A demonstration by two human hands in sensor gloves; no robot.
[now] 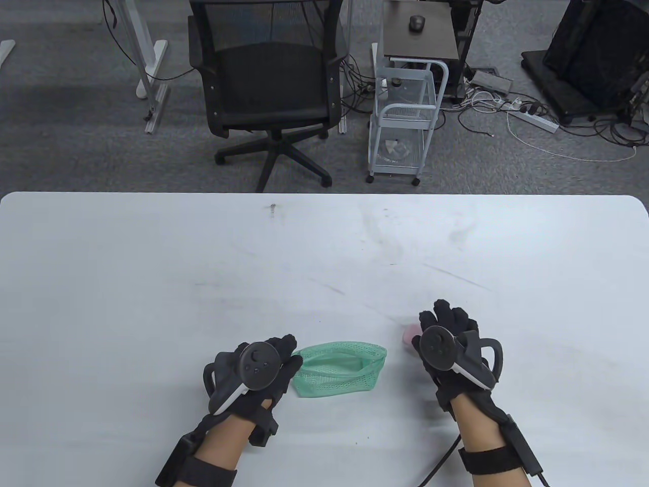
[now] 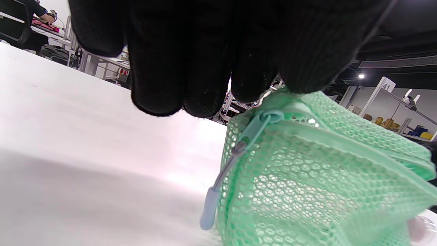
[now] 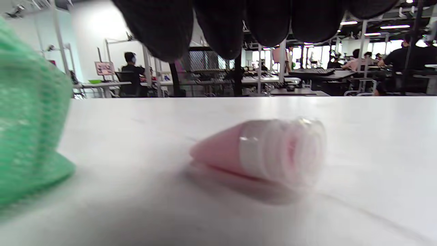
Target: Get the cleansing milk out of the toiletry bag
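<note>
L grip (image 1: 253, 373) pinching mesh bag (image 1: 339, 374), scuffed white table (image 1: 152, 284), office bkgd.

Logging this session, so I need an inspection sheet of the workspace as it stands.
Surface: white table, scuffed.
Job's things: green mesh toiletry bag, mouth open; pink cleansing milk tube lying on the table outside it.
Clutter: nothing seen.
Hands: left hand grips the bag's zipper end; right hand open above the tube, not touching.
Cables: glove lead at right wrist; floor cables by power strip.
Surroundings: office chair, white cart.
</note>
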